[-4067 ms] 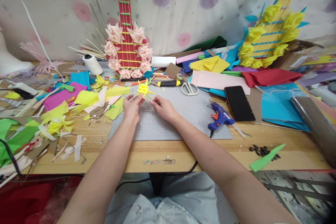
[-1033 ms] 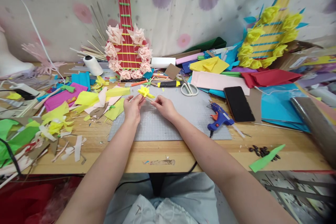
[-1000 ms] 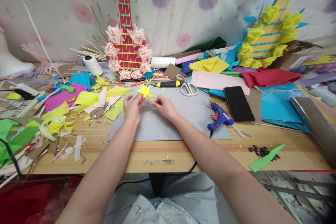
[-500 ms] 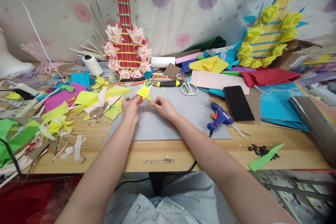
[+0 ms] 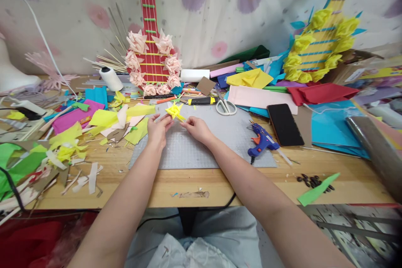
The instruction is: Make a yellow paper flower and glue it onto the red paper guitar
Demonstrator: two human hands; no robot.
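Observation:
A small yellow paper flower (image 5: 174, 110) with pointed petals is held up over the grey cutting mat (image 5: 232, 146). My left hand (image 5: 158, 130) is closed on its left underside, thumb and fingers pinching it. At its lower right a thin yellow strip sticks out, and my right hand (image 5: 197, 128) pinches the end of that strip. Just behind the hands lie a yellow-and-black utility knife (image 5: 202, 100) and white-handled scissors (image 5: 226, 107). Fingertips partly hide the base of the flower.
Right of the mat lie a blue glue gun (image 5: 262, 139), a black phone (image 5: 285, 124) and some dark beads (image 5: 314, 181). Paper scraps (image 5: 67, 140) cover the left side. A red paper guitar (image 5: 153, 58) and a yellow one (image 5: 318, 48) stand behind.
The flower has turned and tilted slightly in my fingers, its petals facing a little differently. Both hands keep their hold in nearly the same place.

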